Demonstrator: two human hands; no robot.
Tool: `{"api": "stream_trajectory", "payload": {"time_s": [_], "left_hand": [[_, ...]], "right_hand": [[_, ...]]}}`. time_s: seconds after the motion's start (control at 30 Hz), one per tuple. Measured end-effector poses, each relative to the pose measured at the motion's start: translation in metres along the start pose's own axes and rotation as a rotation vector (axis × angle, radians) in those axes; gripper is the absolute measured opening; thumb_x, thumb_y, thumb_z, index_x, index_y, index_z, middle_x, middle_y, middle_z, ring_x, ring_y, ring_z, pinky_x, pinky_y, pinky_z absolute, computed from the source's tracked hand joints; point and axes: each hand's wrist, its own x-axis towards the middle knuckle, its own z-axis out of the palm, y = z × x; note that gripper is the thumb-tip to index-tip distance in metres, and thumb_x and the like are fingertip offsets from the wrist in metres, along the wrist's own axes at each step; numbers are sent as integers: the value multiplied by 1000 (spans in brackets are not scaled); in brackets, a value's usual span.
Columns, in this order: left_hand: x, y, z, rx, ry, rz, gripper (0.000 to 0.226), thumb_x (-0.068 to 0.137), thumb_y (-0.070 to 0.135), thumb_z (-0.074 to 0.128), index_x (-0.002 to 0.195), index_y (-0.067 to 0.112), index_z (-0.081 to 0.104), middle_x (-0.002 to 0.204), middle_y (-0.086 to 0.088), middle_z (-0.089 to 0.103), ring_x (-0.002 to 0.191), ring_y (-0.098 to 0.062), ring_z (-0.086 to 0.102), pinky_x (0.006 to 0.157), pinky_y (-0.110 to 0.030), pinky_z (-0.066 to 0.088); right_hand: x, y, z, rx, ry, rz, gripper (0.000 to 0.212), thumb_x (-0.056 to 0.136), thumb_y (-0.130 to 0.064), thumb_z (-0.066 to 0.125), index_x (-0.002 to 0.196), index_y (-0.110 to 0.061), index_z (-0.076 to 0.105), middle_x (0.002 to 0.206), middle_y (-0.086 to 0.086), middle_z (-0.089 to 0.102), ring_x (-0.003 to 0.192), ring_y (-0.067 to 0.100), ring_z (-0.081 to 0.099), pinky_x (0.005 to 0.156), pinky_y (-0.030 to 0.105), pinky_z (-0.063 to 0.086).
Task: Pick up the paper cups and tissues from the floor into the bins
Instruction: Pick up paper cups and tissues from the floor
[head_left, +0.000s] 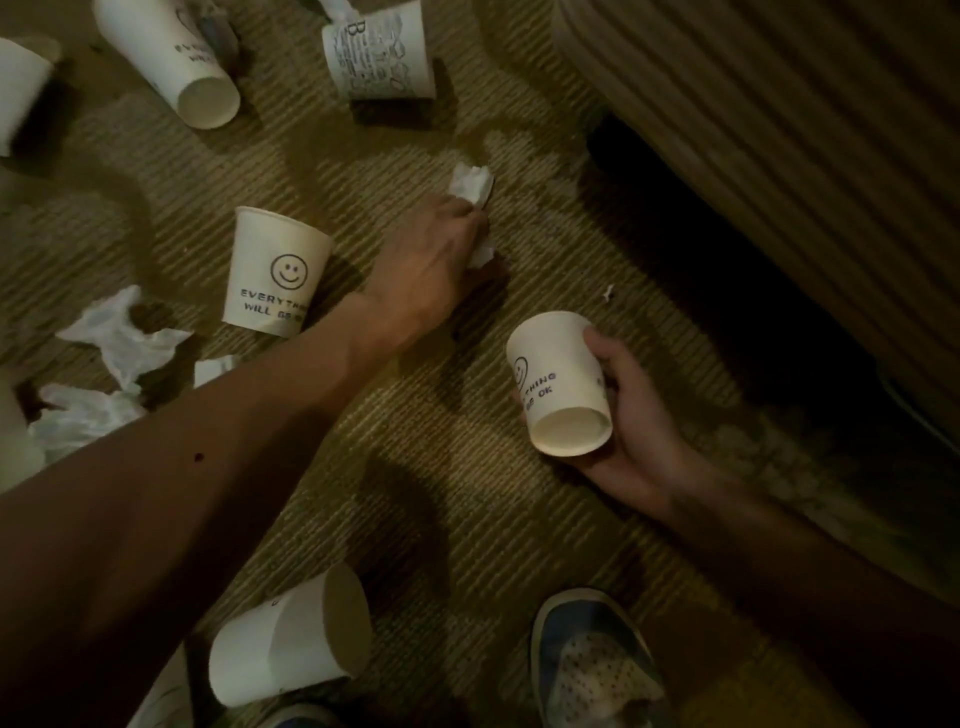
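White tissue (471, 188) in left hand (426, 265)

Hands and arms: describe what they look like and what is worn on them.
Left hand and right hand are bare, no gloves, rings or watch showing. Both forearms run sleeveless to the frame edge. A small dark spot marks the left forearm.

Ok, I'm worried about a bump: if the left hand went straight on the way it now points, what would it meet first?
Past the tissue that the left hand grips, only bare carpet shows. After that probably comes the low corner of the furniture, though depth is unclear.
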Motion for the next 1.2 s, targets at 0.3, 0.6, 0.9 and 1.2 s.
{"api": "stream_trajectory", "payload": {"time_s": [0.3,0.6,0.9,1.2], "left_hand": [[-22,-4,-10,-360,-52,-220,29,83,42,74,101,27,55,87,19,53,80,1,54,62,-18,40],[-76,25,-8,-921,148,-587,35,87,50,67,87,17,56,70,13,65,65,-1,63,59,-21,53],[-90,33,-27,-1501,187,-878,28,96,33,39,78,18,53,61,6,57,58,-11,55,53,-29,42],[-91,35,-105,-1361,182,-964,26,94,5,52,114,22,48,104,-5,58,84,-18,62,57,-28,55]], "right_hand": [[-5,-8,6,23,-52,-37,55,82,-47,63,127,-15,58,101,12,74,84,22,72,67,34,58],[-1,3,26,-145,-184,-90,52,87,-53,59,129,-22,60,121,7,69,108,18,67,84,33,57],[6,11,48,-170,-175,-72,57,85,-54,59,132,-21,57,124,7,68,113,22,65,90,43,55],[-26,-15,111,-153,-150,-26,55,89,-52,55,130,-16,58,121,9,69,107,23,68,74,39,57]]}}
